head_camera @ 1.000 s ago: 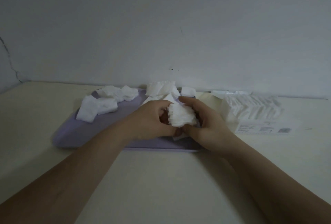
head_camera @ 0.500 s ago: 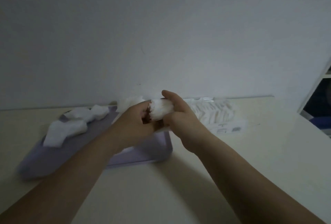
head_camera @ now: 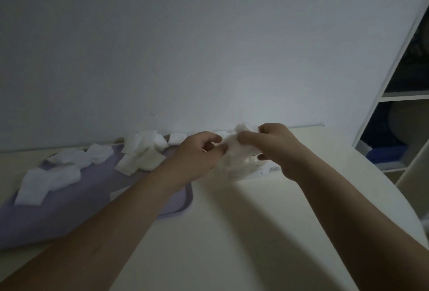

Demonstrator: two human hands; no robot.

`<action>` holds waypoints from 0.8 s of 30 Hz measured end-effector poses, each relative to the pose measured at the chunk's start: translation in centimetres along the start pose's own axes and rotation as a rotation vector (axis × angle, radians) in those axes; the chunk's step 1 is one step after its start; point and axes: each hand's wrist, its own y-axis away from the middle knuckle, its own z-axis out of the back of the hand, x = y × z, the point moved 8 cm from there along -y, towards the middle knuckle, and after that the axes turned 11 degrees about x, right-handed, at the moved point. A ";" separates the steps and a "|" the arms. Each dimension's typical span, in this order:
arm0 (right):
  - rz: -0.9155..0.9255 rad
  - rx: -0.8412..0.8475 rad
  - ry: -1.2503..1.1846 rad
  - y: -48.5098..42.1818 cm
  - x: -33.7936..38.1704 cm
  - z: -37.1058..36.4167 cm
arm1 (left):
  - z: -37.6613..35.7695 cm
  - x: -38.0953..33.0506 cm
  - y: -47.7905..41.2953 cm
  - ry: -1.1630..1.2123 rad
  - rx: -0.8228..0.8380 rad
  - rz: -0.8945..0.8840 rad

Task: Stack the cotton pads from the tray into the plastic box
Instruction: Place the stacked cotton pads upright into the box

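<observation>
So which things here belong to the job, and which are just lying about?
Job: loose white cotton pads, flat lilac tray, labelled plastic box, left hand and right hand gripping a pad bundle.
Lying about: white shelf unit.

**White on lavender, cream beneath**

Plain white square cotton pads (head_camera: 48,181) lie on a pale lavender rectangular plastic tray (head_camera: 69,216). The blurred bunch of pads (head_camera: 234,156) between the left hand (head_camera: 197,153) and right hand (head_camera: 278,149) looks off-white. The smooth tabletop (head_camera: 220,232) is cream and the painted wall (head_camera: 209,46) bluish grey-white. A white paper label (head_camera: 267,173) carries a small black barcode. A white shelf unit (head_camera: 404,96) holds a deep blue object (head_camera: 386,152).
</observation>
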 end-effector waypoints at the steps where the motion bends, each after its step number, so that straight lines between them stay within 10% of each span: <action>1: -0.033 -0.020 0.052 -0.1 -0.2 0.5 | -0.2 0.1 -0.1 -0.102 -0.020 -0.015; 24: -0.335 -0.021 0.925 -4.2 -0.5 -1.6 | -1.3 1.7 -0.3 -0.018 -0.003 -0.025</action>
